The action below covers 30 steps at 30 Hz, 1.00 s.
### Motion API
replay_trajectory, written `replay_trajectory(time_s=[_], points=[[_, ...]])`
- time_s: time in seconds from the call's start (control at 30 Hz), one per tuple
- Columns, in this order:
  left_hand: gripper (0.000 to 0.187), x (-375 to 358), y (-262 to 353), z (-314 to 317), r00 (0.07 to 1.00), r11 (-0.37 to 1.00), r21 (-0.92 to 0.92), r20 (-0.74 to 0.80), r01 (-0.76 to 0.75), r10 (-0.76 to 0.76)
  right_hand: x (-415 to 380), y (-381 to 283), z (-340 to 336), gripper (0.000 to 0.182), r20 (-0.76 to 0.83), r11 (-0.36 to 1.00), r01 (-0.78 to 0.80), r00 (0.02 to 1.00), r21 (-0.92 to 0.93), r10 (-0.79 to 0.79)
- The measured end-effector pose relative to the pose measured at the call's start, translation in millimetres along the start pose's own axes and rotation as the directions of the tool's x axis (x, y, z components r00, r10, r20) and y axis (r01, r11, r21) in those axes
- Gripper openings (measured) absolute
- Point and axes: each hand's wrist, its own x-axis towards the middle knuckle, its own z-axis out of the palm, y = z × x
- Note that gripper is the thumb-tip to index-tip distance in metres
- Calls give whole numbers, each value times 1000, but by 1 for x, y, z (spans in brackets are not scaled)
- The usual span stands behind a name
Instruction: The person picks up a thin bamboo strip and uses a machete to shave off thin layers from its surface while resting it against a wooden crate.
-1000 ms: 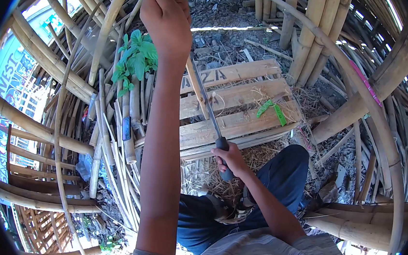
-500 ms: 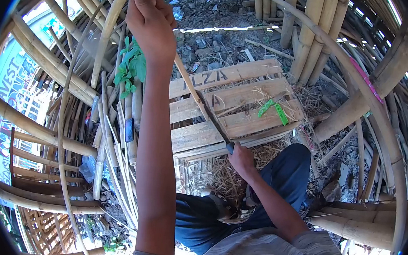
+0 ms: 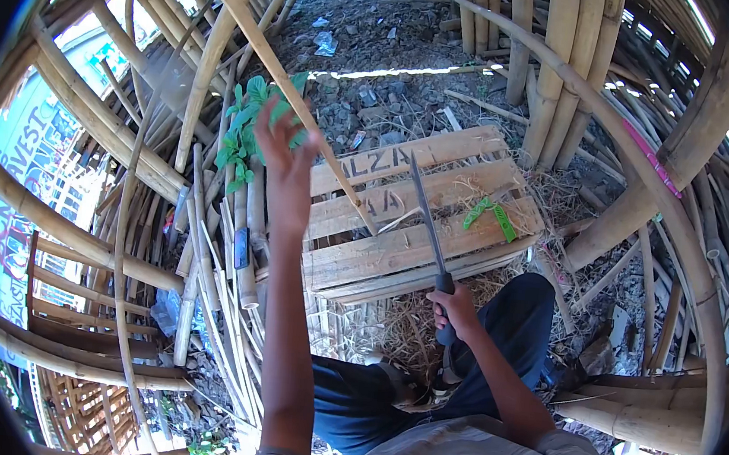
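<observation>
My left hand (image 3: 286, 156) is slightly blurred, its fingers apart and holding nothing. Just beside it a long pale bamboo strip (image 3: 278, 73) slants, its lower end at the slatted wooden crate (image 3: 435, 209). In my right hand (image 3: 454, 309) is the dark handle of a long knife (image 3: 428, 216). Its narrow blade points up and away across the crate's slats. A thin pale splinter (image 3: 400, 220) lies by the strip's lower end. On the crate's right side rests a bright green strap-like piece (image 3: 491, 217).
Bamboo poles (image 3: 559, 80) stand at the back right, and a long curved pole (image 3: 634, 121) with pink wrapping arches over the right side. Leafy green plants (image 3: 248, 126) and stacked bamboo lengths (image 3: 207, 240) are at left. Dry shavings (image 3: 407, 331) cover the ground before the crate.
My left hand has let go of the bamboo strip and come down, its fingers opening. The knife has swung away from the strip, its blade now pointing up across the crate.
</observation>
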Motion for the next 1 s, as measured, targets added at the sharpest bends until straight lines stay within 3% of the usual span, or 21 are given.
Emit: replay_trajectory(time_s=[0.1, 0.17, 0.23, 0.3, 0.37, 0.4, 0.43, 0.5, 0.57, 0.7, 0.77, 0.87, 0.93, 1.0], points=[[61, -62, -66, -8, 985, 992, 55, 121, 113, -119, -13, 0, -12, 21, 4, 999, 37, 999, -15, -37], [59, -91, -96, -4, 954, 958, 193, 172, 211, -244, -17, 1, -18, 21, 13, 998, 57, 998, -33, -56], [57, -107, -112, 11, 938, 930, 176, 69, 323, -339, -21, 2, -23, 18, 19, 999, 8, 1000, -49, -7], [48, -115, -137, 18, 965, 941, 219, -28, 259, -260, -23, 2, -24, 18, 17, 998, -3, 1000, -63, 4], [31, -117, -152, 22, 938, 847, 410, -82, 340, -337, -22, 5, -26, 17, 18, 997, -3, 1000, -80, 4], [16, -120, -156, 26, 968, 862, 442, -116, 250, -221, -20, 10, -28, 18, 13, 996, -5, 1000, -84, 6], [16, -120, -160, 25, 969, 864, 438, -124, 247, -214, -21, 14, -30, 19, 6, 996, -8, 1000, -89, 9], [13, -114, -154, 23, 920, 806, 446, -141, 389, -365, -25, 13, -32, 20, 31, 994, 19, 999, -108, -16], [13, -111, -160, 15, 944, 844, 423, -135, 330, -302, -28, 10, -32, 21, 36, 991, 14, 999, -133, -9], [12, -111, -166, -2, 930, 841, 400, -106, 365, -353, -31, -1, -32, 19, 49, 990, 23, 999, -140, -17], [11, -113, -166, 1, 963, 868, 423, -53, 261, -264, -30, -8, -29, 19, 57, 986, 40, 998, -164, -31], [12, -69, -100, 6, 984, 928, 345, -156, 138, -88, -31, -22, -21, 19, 53, 982, 73, 996, -176, -65], [15, -30, -60, -3, 993, 937, 350, -110, 6, 35, -36, -28, -15, 19, 43, 982, 75, 997, -176, -69], [15, -6, -35, -19, 992, 979, 183, -97, 92, -76, -38, -38, -9, 19, 78, 972, 154, 987, -175, -142]])
